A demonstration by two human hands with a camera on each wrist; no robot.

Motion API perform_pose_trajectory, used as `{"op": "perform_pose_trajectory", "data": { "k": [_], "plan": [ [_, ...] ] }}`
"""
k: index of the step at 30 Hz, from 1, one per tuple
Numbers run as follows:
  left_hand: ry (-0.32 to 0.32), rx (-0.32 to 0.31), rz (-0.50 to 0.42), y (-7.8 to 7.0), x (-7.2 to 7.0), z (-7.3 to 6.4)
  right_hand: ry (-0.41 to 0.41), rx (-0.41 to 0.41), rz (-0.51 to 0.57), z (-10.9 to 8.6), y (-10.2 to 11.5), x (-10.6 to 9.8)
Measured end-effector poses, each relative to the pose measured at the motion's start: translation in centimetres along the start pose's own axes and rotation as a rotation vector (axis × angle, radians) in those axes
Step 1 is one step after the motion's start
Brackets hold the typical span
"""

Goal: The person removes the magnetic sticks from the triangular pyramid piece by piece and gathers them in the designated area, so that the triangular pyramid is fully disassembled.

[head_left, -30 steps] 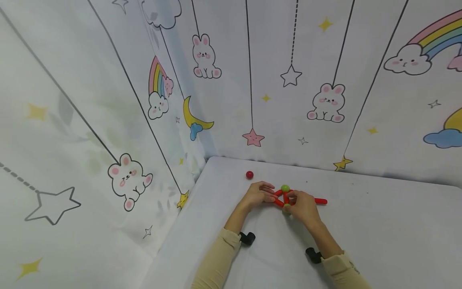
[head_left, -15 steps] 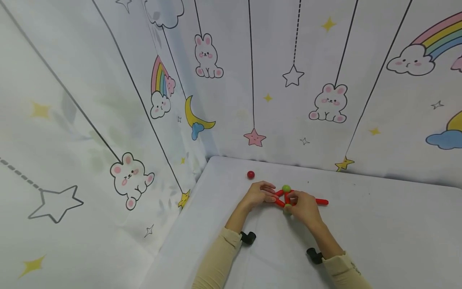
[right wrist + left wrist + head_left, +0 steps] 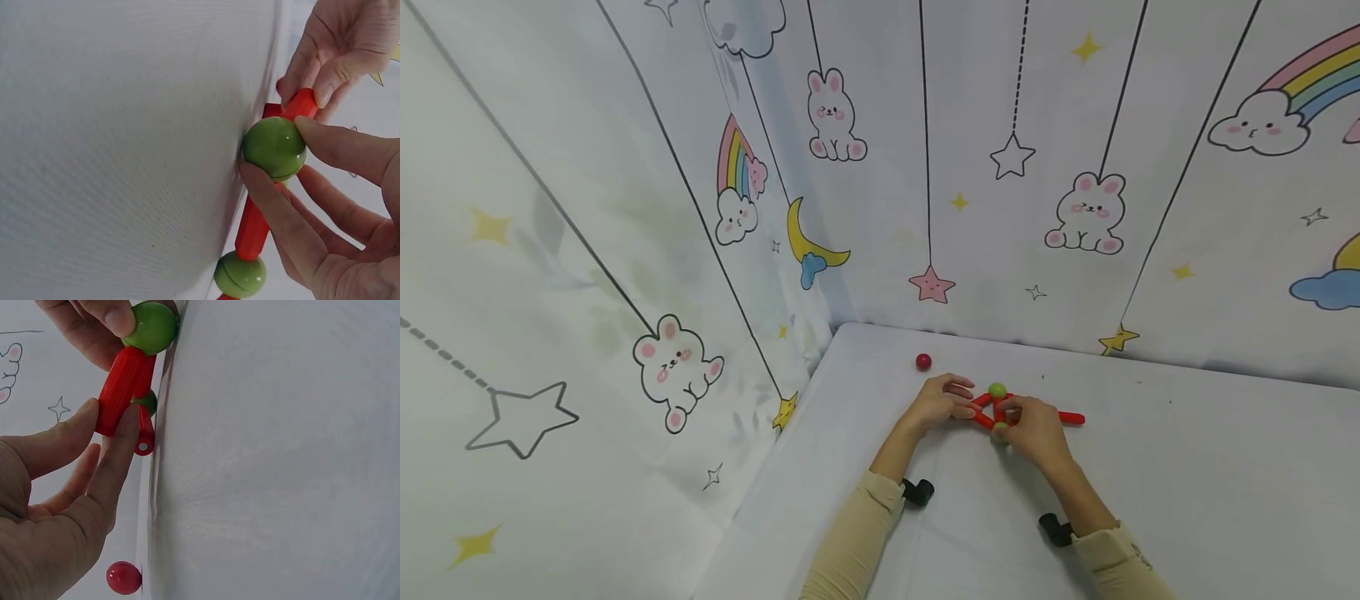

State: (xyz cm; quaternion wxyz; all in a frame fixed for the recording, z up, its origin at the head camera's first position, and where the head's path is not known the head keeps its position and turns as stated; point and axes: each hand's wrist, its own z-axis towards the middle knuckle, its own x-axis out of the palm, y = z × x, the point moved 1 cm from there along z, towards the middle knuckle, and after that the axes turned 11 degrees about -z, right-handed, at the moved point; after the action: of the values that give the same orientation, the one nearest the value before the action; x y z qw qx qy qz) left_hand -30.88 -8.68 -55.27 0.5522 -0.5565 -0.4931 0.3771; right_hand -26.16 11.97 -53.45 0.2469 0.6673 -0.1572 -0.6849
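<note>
On the white table, red sticks and green balls are joined into a magnetic construction toy, its sticks meeting at the balls. My left hand (image 3: 942, 400) pinches one red stick (image 3: 117, 394) between thumb and fingertip. With thumb and index finger, my right hand (image 3: 1036, 429) pinches the near green ball (image 3: 275, 149), to which that stick reaches. A second green ball (image 3: 997, 390) sits at the far side of the frame. Another red stick (image 3: 1072, 418) pokes out to the right behind the right hand, which hides its inner part.
A loose red ball (image 3: 923, 362) lies beyond the left hand, near the table's back left. The white table (image 3: 1187, 483) ends at a hanging white curtain (image 3: 880, 208) printed with rabbits and stars, behind and on the left.
The head view has shifted slightly, so everything appears a little farther right. Both hands keep the same hold on the stick and the ball.
</note>
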Motion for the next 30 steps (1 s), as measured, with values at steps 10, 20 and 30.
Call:
{"op": "perform_pose_trajectory", "data": {
  "k": [10,20,30],
  "plan": [
    [-0.066,0.013,-0.119,-1.2,-2.9,-0.3,0.015,0.030,-0.006,-0.2,-0.7,-0.4],
    [-0.114,0.030,-0.052,-2.3,-4.9,-0.8,0.021,0.023,0.022,0.2,-0.3,-0.5],
    [-0.168,-0.011,0.012,-2.4,-7.6,-0.9,0.030,0.007,0.030,-0.1,-0.7,-1.1]
  ]
}}
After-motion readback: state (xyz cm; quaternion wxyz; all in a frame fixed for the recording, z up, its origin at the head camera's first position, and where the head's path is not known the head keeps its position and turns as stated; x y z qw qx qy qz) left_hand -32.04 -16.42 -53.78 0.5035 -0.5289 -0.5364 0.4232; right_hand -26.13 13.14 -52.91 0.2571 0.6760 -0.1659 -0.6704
